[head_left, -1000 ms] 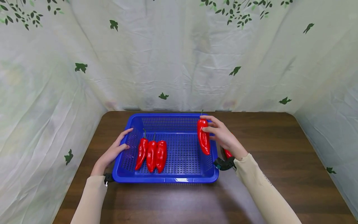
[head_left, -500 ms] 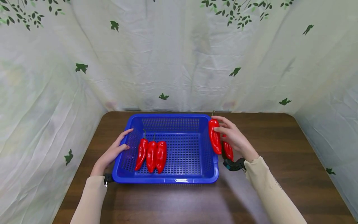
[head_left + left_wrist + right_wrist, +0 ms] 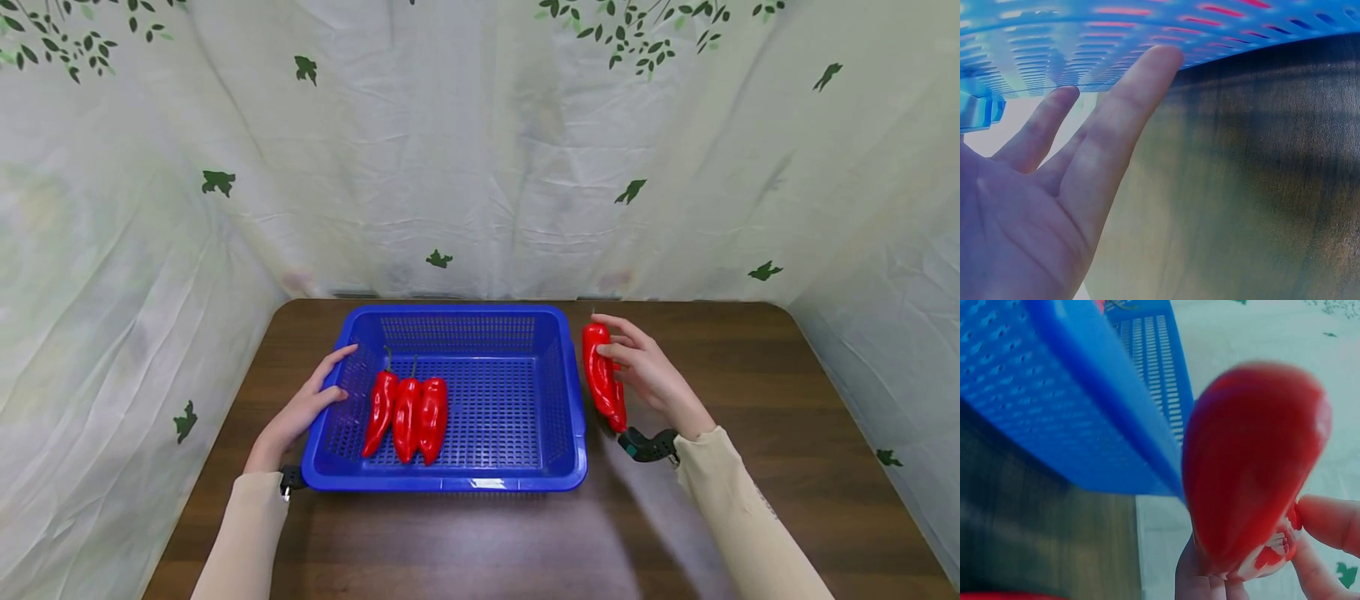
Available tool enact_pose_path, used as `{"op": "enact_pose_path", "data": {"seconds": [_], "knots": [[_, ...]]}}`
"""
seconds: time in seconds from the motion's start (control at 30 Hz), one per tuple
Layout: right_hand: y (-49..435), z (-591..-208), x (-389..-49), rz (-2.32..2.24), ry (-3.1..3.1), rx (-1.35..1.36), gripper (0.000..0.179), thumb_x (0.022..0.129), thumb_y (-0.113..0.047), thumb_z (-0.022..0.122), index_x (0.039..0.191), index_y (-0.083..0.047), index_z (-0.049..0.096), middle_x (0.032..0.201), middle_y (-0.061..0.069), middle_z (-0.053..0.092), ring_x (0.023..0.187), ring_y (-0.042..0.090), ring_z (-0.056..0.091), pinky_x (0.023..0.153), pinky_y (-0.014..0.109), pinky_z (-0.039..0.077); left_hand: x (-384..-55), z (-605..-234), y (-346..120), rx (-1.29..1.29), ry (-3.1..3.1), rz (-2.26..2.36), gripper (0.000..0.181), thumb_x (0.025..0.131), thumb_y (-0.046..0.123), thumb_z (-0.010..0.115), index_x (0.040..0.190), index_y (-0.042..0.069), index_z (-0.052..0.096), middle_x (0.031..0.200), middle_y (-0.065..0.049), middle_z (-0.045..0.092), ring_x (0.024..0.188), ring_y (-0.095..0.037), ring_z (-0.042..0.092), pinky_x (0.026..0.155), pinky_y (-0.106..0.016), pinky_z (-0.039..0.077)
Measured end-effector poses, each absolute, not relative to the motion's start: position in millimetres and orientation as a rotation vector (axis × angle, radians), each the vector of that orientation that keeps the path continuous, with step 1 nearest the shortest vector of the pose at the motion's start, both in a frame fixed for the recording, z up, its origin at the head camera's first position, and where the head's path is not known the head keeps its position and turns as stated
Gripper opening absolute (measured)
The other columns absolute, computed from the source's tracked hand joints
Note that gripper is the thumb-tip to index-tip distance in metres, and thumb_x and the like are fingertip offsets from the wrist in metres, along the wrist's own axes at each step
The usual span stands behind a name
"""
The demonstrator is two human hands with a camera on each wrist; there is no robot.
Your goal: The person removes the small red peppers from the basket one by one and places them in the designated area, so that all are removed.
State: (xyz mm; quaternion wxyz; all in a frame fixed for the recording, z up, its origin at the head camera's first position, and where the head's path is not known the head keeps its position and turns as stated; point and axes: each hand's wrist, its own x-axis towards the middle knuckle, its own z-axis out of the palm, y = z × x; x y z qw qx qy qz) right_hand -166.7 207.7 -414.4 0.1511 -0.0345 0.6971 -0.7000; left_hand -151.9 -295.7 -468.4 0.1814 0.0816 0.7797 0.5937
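Note:
My right hand holds a long red pepper by its upper part, between thumb and fingers. It hangs just right of the blue basket, blunt end toward the camera in the right wrist view. Behind it another red pepper shows only in part. My left hand holds the left rim of the blue perforated basket, with thumb and index finger over the rim. In the left wrist view, other fingers extend along the outer wall. Three red peppers lie side by side in the basket's left half.
The basket stands on a brown wooden table. A pale curtain printed with leaves and birds closes off the back and sides. Bare basket floor shows right of the three peppers.
My right hand has carried its pepper rightward from inside the basket, across the right rim, to beside the other pepper outside. The left hand and basket stay put.

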Motion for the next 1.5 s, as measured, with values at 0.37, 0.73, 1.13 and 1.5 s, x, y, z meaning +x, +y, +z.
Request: {"op": "enact_pose_path", "data": {"seconds": [0.37,0.73,1.13,1.5], "knots": [[223,-424,-159,-2.028,1.999,-0.027,0.05,0.099,-0.01,0.047,0.147,-0.011,0.033,0.135,0.024,0.037,0.104,0.021,0.054,0.084,0.031,0.052,-152,-469,-295,0.228,2.188,1.693,0.065,0.096,0.008,0.042,0.153,0.029,0.016,0.156,-0.018,0.002,0.13,-0.053,0.026,0.086,-0.055,0.048],[243,-445,-152,-2.067,2.022,0.009,0.047,0.098,-0.013,0.05,0.144,-0.012,0.039,0.124,0.011,0.049,0.098,0.015,0.06,0.082,0.031,0.052,-151,-468,-295,0.229,2.178,1.711,0.065,0.097,0.007,0.042,0.153,0.029,0.016,0.156,-0.018,0.004,0.129,-0.053,0.028,0.085,-0.053,0.049],[262,-464,-150,-2.124,1.999,0.017,0.049,0.099,-0.011,0.048,0.146,-0.006,0.034,0.114,0.003,0.056,0.088,0.012,0.06,0.076,0.027,0.053,-151,-469,-294,0.219,2.186,1.711,0.065,0.097,0.007,0.042,0.152,0.029,0.017,0.156,-0.018,0.005,0.129,-0.052,0.029,0.086,-0.053,0.049],[276,-482,-152,-2.08,2.074,0.054,0.05,0.099,-0.013,0.048,0.147,-0.009,0.034,0.119,0.001,0.053,0.098,0.011,0.056,0.08,0.026,0.051,-150,-468,-294,0.217,2.173,1.72,0.064,0.097,0.007,0.041,0.152,0.029,0.017,0.155,-0.018,0.007,0.126,-0.052,0.033,0.084,-0.05,0.051]]}}
